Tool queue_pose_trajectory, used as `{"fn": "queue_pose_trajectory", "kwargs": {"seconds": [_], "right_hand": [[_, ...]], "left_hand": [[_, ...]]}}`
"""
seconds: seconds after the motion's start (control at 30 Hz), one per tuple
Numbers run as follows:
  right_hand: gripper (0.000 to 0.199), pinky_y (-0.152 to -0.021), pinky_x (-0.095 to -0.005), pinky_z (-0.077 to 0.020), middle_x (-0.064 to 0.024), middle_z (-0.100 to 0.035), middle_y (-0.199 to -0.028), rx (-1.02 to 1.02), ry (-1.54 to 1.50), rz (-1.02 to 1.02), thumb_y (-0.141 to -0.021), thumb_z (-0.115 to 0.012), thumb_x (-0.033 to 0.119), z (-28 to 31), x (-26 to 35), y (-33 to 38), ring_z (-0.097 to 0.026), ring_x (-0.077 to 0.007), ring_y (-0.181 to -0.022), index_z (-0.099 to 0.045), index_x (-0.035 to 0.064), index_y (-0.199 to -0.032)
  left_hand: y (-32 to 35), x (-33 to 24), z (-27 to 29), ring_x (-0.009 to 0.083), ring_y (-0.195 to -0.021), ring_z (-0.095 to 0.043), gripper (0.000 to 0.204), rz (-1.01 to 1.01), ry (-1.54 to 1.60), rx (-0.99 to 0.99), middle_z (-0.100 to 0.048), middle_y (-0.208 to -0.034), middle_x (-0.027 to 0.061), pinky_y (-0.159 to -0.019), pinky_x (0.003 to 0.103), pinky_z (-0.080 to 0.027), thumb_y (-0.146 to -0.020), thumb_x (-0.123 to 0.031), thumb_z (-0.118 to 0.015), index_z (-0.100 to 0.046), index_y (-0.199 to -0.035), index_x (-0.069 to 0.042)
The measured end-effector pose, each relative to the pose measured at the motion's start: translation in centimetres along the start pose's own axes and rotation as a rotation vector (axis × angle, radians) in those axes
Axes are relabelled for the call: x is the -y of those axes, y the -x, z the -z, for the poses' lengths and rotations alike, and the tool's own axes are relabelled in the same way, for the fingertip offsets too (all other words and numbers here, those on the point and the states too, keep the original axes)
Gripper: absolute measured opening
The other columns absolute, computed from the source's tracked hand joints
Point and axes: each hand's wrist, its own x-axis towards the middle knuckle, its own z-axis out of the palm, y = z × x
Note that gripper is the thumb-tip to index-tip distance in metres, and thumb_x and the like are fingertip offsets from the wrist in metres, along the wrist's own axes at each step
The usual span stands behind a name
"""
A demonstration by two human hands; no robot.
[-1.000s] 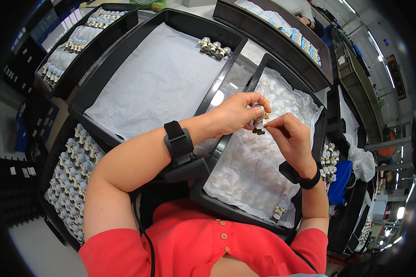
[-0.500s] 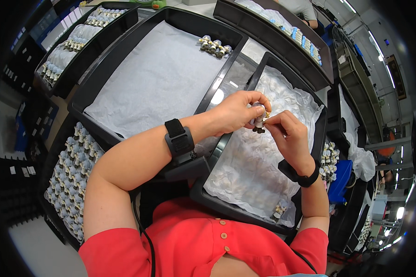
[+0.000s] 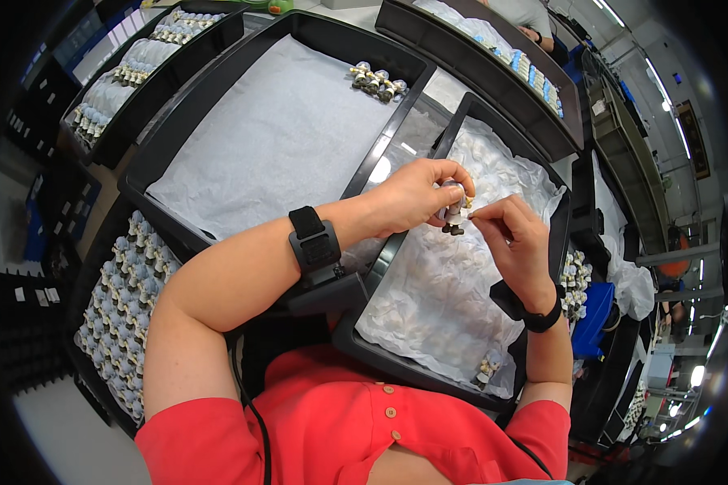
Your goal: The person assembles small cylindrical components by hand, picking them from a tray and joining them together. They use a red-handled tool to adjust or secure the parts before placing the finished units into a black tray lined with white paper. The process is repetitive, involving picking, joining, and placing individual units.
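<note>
Between the thumb and fingers of my left hand point(image 3: 416, 192) is a small figurine point(image 3: 455, 217) with a whitish body and dark brown feet. It is held upright above the right-hand tray, and the fingers cover part of its head. My right hand point(image 3: 519, 241) is just right of the figurine, thumb and index finger pinched together. Their tips are close to the figurine's side, and whatever they may hold is too small to make out. Beneath both hands lies the black tray point(image 3: 362, 317), where thin white paper covers rows of pale lumps. One uncovered figurine point(image 3: 487, 369) shows in its near right corner.
At left stands a larger black tray point(image 3: 150, 158) lined with white paper; several figurines point(image 3: 378, 83) cluster in its far right corner. More trays of figurines point(image 3: 125, 315) are at the lower left, far left and far right. A blue object point(image 3: 594, 318) is at right. Another person's arm point(image 3: 534, 24) shows beyond.
My right hand has drawn slightly right, away from the figurine, with its fingers still pinched. My left hand keeps the figurine in nearly the same place.
</note>
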Motion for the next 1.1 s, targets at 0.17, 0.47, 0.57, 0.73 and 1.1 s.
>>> {"fn": "queue_pose_trajectory", "kwargs": {"seconds": [0.17,0.47,0.57,0.73,1.1], "right_hand": [[0.011,-0.054,-0.0286,-0.0446,-0.0076,-0.055,-0.075,0.042,0.056,0.046,-0.074,-0.064,-0.005,-1.0,-0.6,0.2,-0.057,-0.0204,-0.061,-0.06,0.0021,-0.082],[0.012,-0.054,-0.0299,-0.0443,-0.0081,-0.054,-0.073,0.029,0.123,0.059,-0.073,-0.064,-0.004,-0.7,-1.2,0.1,-0.056,-0.0223,-0.061,-0.06,0.0029,-0.082],[0.012,-0.055,-0.03,-0.0448,-0.0082,-0.054,-0.073,0.028,0.061,0.08,-0.073,-0.064,-0.004,-0.9,-0.1,0.2,-0.057,-0.0225,-0.062,-0.059,0.0028,-0.081],[0.012,-0.055,-0.0296,-0.045,-0.0078,-0.054,-0.073,0.037,0.127,0.06,-0.073,-0.064,-0.004,-0.6,-0.8,0.1,-0.057,-0.0219,-0.062,-0.059,0.0029,-0.081],[0.011,-0.055,-0.03,-0.0438,-0.0077,-0.054,-0.072,0.024,0.067,0.072,-0.074,-0.065,-0.005,-0.9,-0.2,0.3,-0.056,-0.0221,-0.061,-0.06,0.0029,-0.08]], "left_hand": [[0.0,-0.1,-0.1,0.0048,-0.076,-0.052,0.014,-0.001,-0.002,0.013,-0.053,-0.083,-0.0016,-0.07,0.023,-0.052,-0.092,-0.014,-0.048,-0.059,-0.098,-0.009],[0.0,-0.1,0.1,0.0051,-0.076,-0.053,0.014,0.022,0.031,0.03,-0.054,-0.084,-0.0017,-0.071,0.023,-0.051,-0.093,-0.015,-0.047,-0.058,-0.099,-0.009],[-0.1,0.0,0.2,0.0058,-0.077,-0.054,0.014,0.015,0.044,0.035,-0.054,-0.085,-0.0015,-0.071,0.023,-0.051,-0.093,-0.015,-0.047,-0.058,-0.099,-0.01],[0.0,-0.1,0.2,0.0066,-0.08,-0.055,0.014,0.016,-0.009,0.05,-0.055,-0.086,-0.0009,-0.071,0.024,-0.051,-0.093,-0.014,-0.046,-0.058,-0.099,-0.01],[-0.2,0.1,0.4,0.0072,-0.08,-0.055,0.014,0.0,0.044,0.07,-0.054,-0.088,-0.0002,-0.071,0.024,-0.051,-0.092,-0.012,-0.047,-0.058,-0.099,-0.009]]}}
